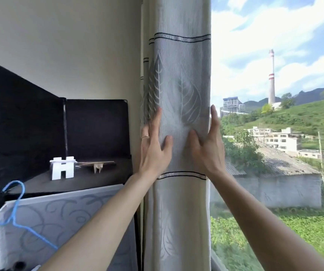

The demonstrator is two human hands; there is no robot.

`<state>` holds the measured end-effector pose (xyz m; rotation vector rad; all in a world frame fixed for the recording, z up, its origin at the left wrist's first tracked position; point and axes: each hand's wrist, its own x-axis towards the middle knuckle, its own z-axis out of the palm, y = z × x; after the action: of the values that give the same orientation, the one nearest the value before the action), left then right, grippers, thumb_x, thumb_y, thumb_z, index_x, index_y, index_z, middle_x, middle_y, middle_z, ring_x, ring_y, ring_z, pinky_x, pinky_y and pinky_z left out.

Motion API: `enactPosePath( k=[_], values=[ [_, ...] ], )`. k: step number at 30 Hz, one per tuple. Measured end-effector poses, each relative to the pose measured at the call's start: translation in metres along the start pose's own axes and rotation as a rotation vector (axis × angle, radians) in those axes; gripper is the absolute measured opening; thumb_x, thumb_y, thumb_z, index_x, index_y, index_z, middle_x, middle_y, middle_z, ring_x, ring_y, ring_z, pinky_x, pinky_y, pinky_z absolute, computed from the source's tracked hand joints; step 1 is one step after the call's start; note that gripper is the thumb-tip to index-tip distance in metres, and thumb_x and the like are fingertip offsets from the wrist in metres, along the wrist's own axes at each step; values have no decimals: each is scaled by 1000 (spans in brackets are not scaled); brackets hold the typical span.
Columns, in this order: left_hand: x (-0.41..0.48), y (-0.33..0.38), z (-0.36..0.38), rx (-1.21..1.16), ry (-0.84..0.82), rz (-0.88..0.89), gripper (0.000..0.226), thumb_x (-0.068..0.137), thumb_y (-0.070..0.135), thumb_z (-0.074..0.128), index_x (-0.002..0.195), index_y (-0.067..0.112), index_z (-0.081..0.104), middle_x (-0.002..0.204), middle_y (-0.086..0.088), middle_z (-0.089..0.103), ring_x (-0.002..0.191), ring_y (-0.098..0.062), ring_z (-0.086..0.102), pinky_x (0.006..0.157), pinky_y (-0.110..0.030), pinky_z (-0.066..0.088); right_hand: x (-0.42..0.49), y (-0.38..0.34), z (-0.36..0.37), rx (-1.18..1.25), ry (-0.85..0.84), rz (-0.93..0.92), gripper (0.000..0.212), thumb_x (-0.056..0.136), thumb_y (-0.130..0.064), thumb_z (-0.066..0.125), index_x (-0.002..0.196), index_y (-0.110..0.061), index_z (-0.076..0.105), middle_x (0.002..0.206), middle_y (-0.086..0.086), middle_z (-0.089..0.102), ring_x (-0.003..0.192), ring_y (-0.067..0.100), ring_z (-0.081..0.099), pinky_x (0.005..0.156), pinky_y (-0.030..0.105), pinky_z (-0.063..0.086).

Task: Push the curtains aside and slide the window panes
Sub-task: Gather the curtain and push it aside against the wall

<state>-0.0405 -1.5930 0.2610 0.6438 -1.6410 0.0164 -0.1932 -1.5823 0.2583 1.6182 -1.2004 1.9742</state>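
Observation:
A pale grey curtain with leaf patterns and dark stripes hangs bunched into a narrow column in the middle of the view, next to the wall. My left hand lies flat on its left side with the fingers spread, a ring on one finger. My right hand presses its right edge, fingers upright along the fold and thumb on the cloth. Neither hand is closed around the fabric. To the right the window pane is uncovered and shows hills, buildings and a tall chimney. The window frame is barely visible.
A black wire-and-panel shelf stands at the left against the wall, with a white H-shaped block and a small wooden model on it. A blue clothes hanger hangs low at the left, over a patterned grey panel.

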Motion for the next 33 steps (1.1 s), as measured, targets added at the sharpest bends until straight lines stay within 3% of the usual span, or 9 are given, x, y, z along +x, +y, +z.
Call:
enactPosePath(
  k=[4,10,12,14,16,19,23,26,33],
  values=[
    [15,6,-7,65,-42,26,66,100,25,52,153,48,20,151,5,36,131,-38,47,99,-43,46,22,-8,2,-98,-21,-88,65,101,-31,46,151,-48,8,153,5,35,129,25,48,77,31,36],
    [45,-12,-1,74,-39,31,64,101,30,51,151,53,19,158,-10,15,89,-19,61,94,-32,49,46,1,25,-226,-63,0,51,102,-47,31,145,-58,6,163,4,11,112,38,60,68,32,37],
    [57,-26,8,95,-49,22,65,101,30,50,152,53,17,154,-12,21,90,-17,60,89,-24,45,53,13,40,-264,-81,40,50,101,-52,26,143,-62,0,164,7,3,107,40,62,63,29,36],
    [69,-40,16,166,-78,13,65,102,33,48,150,58,12,149,-14,28,72,-7,54,73,-18,42,62,26,56,-296,-101,71,51,100,-56,23,141,-65,-6,164,13,3,109,44,62,66,30,42],
    [84,-60,27,275,-111,25,65,103,38,45,146,63,3,149,-17,30,63,-11,54,66,-24,46,72,43,78,-306,-123,89,53,99,-60,21,140,-67,-11,163,17,7,119,46,56,82,41,53],
    [107,-95,40,410,-188,-26,64,101,50,39,140,70,-9,147,-22,34,76,-32,64,76,-41,56,87,71,113,-278,-174,102,53,99,-59,21,138,-68,-13,158,21,27,123,46,53,97,53,48],
    [140,-147,59,432,-251,-130,63,99,59,32,130,77,-20,116,-20,59,81,-33,64,80,-45,55,113,109,161,-305,-239,86,54,99,-60,19,137,-68,-18,133,19,57,92,36,65,75,41,49],
    [167,-180,74,461,-292,-191,62,99,61,29,125,79,-24,122,-22,57,91,-37,62,86,-48,52,133,135,194,-264,-271,92,55,99,-60,18,137,-67,-20,113,13,67,71,26,56,63,36,43],
    [217,-233,111,568,-339,-238,59,99,62,22,131,72,-27,119,-20,59,86,-34,63,83,-51,55,173,182,252,-231,-299,87,55,100,-57,16,137,-64,-23,105,14,70,72,30,61,66,41,52]
  ],
)
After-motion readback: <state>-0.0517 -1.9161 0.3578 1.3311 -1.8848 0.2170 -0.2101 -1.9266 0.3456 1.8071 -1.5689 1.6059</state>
